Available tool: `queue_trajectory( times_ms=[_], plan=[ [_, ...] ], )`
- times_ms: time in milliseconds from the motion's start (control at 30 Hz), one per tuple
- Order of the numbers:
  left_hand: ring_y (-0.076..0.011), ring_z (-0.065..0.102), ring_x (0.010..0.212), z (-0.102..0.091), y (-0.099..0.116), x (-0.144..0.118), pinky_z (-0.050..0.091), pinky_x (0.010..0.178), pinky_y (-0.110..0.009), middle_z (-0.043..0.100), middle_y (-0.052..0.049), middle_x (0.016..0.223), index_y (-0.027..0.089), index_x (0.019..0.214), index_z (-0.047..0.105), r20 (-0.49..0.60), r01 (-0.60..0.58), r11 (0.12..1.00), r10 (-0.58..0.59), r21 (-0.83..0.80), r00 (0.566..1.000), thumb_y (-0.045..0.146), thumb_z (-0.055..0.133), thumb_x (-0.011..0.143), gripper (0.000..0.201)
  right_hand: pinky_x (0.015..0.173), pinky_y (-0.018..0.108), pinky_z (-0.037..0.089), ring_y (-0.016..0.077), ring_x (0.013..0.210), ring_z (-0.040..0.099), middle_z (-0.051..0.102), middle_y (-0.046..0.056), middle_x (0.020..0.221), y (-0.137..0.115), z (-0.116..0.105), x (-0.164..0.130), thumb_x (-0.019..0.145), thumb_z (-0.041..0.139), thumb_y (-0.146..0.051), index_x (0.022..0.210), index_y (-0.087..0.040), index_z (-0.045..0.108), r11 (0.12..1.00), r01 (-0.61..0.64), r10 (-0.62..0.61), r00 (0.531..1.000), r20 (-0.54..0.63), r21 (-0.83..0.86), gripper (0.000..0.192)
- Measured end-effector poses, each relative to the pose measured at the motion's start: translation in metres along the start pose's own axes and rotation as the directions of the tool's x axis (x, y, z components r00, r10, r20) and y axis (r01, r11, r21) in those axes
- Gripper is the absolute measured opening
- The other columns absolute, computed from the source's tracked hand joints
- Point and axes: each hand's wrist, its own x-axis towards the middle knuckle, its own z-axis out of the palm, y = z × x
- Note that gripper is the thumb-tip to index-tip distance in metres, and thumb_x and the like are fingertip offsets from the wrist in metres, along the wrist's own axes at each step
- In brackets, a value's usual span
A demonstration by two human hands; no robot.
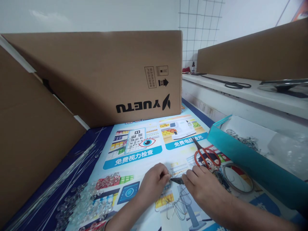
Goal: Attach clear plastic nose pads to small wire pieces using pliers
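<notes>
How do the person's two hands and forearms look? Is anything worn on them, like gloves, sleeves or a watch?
Both hands are bare: the left hand and the right hand wear no gloves, and no rings can be seen. The forearms that show are bare too, with no sleeve in the picture. No watch or bracelet shows clearly, though the left wrist lies at the picture's bottom edge and is hard to read.

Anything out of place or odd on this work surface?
Yes: the big cardboard box stands upside down, its printed name and arrow inverted. Clear beads lie loosely scattered beside the left hand, and thin wire is tangled below both hands.
</notes>
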Motion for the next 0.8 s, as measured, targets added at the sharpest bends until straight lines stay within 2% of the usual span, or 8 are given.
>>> queue_trajectory(
  times_ms=[633, 800],
  plan=[
    [-0.0160, 0.051, 0.066, -0.0004, 0.0034, -0.0018, 0.031, 0.057, -0.023, 0.058, 0.002, 0.066, 0.021, 0.074, 0.047, 0.027, -0.011, 0.998, 0.010, 0.066, 1.000, 0.023, 0.044, 0.083, 0.010, 0.059, 0.032, 0.026, 0.0183, 0.070, 0.042, 0.051, 0.003, 0.078, 0.0011, 0.0030, -0.0011, 0.077, 0.058, -0.014, 0.090, -0.015, 0.049, 1.000, 0.015, -0.015, 1.000, -0.002, -0.007, 0.016],
    [-0.0166, 0.049, 0.066, 0.0000, 0.0034, -0.0026, 0.029, 0.057, -0.023, 0.056, 0.001, 0.067, 0.021, 0.073, 0.045, 0.040, -0.044, 0.990, 0.038, 0.136, 0.998, 0.022, 0.042, 0.084, 0.011, 0.059, 0.032, 0.026, 0.0187, 0.071, 0.042, 0.051, 0.004, 0.080, 0.0008, 0.0020, -0.0013, 0.078, 0.057, -0.015, 0.093, -0.014, 0.049, 0.999, 0.038, -0.038, 0.999, 0.007, -0.008, 0.017]
  ],
)
